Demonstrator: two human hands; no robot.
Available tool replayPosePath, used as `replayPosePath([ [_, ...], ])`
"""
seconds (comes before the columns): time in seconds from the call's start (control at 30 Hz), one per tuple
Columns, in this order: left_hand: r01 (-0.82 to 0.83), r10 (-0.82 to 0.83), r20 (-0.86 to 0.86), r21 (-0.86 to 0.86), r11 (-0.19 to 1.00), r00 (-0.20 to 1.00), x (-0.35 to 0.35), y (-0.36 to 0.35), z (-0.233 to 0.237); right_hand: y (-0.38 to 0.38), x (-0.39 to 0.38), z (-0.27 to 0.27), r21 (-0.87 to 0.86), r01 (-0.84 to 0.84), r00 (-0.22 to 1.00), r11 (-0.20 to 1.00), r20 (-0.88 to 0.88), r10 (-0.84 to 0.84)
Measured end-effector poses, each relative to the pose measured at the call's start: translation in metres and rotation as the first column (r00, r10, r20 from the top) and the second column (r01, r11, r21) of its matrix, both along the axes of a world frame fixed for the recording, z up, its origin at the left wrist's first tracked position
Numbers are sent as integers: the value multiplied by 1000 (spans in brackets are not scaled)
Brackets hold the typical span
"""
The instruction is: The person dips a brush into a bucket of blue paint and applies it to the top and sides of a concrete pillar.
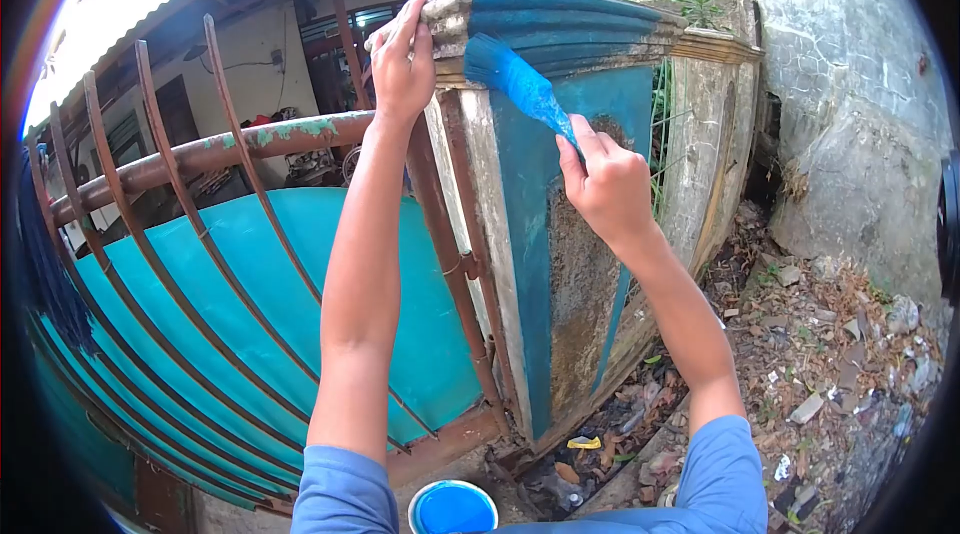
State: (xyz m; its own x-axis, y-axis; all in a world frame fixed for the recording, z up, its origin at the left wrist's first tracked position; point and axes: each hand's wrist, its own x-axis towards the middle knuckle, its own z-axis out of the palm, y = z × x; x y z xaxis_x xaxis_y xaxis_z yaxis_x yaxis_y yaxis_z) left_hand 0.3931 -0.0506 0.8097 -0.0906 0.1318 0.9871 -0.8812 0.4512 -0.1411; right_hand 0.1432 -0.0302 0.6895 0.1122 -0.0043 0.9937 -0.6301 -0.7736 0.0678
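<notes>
My right hand (608, 184) is closed around the handle of a paintbrush (520, 84) covered in blue paint. The bristles touch the moulded cap (570, 19) of a concrete pillar, near its left corner. Dark blue paint coats much of that cap, while its left end is bare and weathered. My left hand (403, 59) rests on this bare corner, fingers over the top edge; I cannot make out anything in it. Below the cap, the pillar's face (525, 264) carries blue paint around a rough brown panel. A tub of blue paint (453, 509) stands low in front of me.
Left of the pillar is a rusty metal gate (215, 156) with upright bars and turquoise sheeting (300, 274). On the right, leaves and rubble (800, 374) cover the ground beside a grey wall (860, 114). Dark blue strands (55, 244) hang on the gate's far left.
</notes>
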Motion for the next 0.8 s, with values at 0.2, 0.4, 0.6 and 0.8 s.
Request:
replayPosePath([
  [0.2,52,-42,-58,169,984,997,2,8,1,-16,-22,3,98,116,989,988,85,-124],
  [0.4,116,-99,-108,166,979,989,-1,8,1,-12,-47,6,166,85,985,982,134,-108],
  [0.6,176,-158,-111,173,969,981,-1,10,5,43,-23,30,-8,-132,969,991,208,131],
  [0.8,156,-135,-121,186,970,983,-1,10,4,21,-13,48,-2,-142,985,990,103,141],
])
